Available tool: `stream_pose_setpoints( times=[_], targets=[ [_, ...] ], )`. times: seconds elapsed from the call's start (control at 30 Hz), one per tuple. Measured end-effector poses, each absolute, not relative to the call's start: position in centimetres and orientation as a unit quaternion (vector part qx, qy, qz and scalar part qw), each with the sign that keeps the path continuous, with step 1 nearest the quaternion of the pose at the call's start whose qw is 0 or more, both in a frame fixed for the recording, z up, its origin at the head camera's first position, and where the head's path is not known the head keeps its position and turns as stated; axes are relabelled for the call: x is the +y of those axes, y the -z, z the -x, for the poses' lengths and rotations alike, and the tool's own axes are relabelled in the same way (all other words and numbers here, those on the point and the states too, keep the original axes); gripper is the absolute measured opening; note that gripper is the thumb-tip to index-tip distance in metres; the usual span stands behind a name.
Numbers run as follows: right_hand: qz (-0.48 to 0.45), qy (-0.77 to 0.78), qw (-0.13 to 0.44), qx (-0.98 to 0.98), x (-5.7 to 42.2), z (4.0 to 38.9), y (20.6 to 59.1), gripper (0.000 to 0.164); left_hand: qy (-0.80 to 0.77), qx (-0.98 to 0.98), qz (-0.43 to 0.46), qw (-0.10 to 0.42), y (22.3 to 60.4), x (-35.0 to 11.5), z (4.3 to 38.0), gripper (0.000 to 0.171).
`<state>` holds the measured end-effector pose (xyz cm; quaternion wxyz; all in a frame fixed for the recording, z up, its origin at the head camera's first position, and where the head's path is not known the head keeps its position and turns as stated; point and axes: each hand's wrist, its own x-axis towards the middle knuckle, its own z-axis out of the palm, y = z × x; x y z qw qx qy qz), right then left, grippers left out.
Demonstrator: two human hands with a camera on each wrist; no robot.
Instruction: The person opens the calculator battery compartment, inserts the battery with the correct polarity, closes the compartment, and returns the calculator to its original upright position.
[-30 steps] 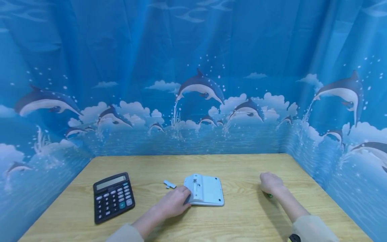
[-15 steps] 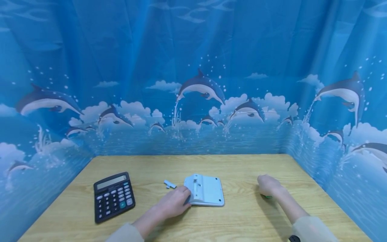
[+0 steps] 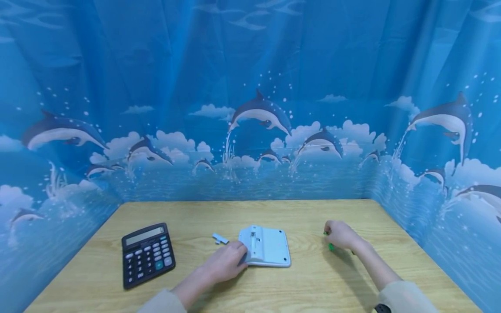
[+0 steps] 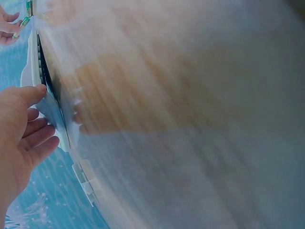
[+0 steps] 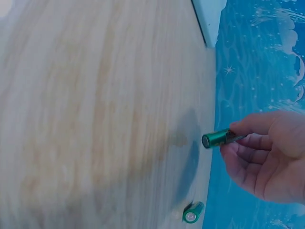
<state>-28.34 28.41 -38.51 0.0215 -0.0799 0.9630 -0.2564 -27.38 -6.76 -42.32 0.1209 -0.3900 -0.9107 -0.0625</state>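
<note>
Left hand (image 3: 228,260) on a pale blue device (image 3: 275,244), right hand (image 3: 343,234) with a green battery (image 5: 217,138).
In the head view, the hands are well apart; the device lies back up at the middle of the table (image 3: 297,287), its compartment uncovered, with a small pale piece (image 3: 220,238) to the left and a black calculator (image 3: 148,256) farther left. In the left wrist view, the thumb and fingers grip the device's edge. In the right wrist view, the fingers pinch the battery above the table, and a second battery (image 5: 192,213) lies below.
</note>
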Motion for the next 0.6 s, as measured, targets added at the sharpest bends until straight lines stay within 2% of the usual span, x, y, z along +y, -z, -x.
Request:
stream_pose_setpoints(
  times=[0.6],
  targets=[
    [0.081, 0.319, -0.019, 0.944, 26.1, 28.7, 37.6, 0.009, 0.064, -0.919, 0.375, 0.102, 42.1, -6.6, 27.1, 0.025]
  ],
)
